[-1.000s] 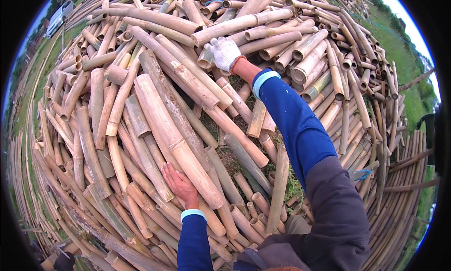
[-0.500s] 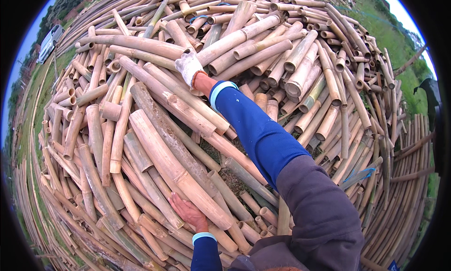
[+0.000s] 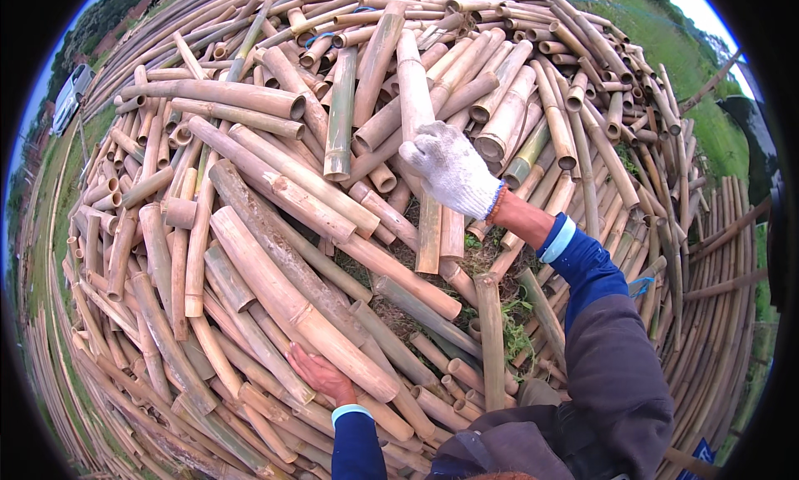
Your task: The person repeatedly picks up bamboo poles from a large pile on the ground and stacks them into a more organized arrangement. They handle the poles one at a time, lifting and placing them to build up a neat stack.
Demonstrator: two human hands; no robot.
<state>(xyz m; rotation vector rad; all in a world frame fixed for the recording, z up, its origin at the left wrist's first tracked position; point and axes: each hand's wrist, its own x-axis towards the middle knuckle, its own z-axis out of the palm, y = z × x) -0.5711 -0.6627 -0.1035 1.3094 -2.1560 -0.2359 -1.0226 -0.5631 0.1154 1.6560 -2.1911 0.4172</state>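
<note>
My right hand (image 3: 454, 172), in a white knit glove, is closed around the near end of a pale cut bamboo pole (image 3: 414, 84). That pole points away from me, over the heap's middle. My bare left hand (image 3: 320, 375) rests at the lower left with its fingers stretched out. It lies against the bamboo beside a thick pale bamboo length (image 3: 304, 309), holding nothing. Close to the right hand, a greenish bamboo piece (image 3: 339, 118) lies to its left. Glove and wrist partly cover the pieces beneath.
Cut bamboo (image 3: 166, 263) is heaped loosely all around, many pieces crossing at angles. Weeds and soil (image 3: 516, 334) show through a gap near my body. Long poles (image 3: 716, 338) lie at the right. A car (image 3: 73, 97) stands far left, and grass (image 3: 649, 30) borders the heap.
My right hand has drawn back toward me and to the right, swinging the held pole from slanting to nearly straight ahead. The left hand stays on the same bamboo. The view has shifted slightly.
</note>
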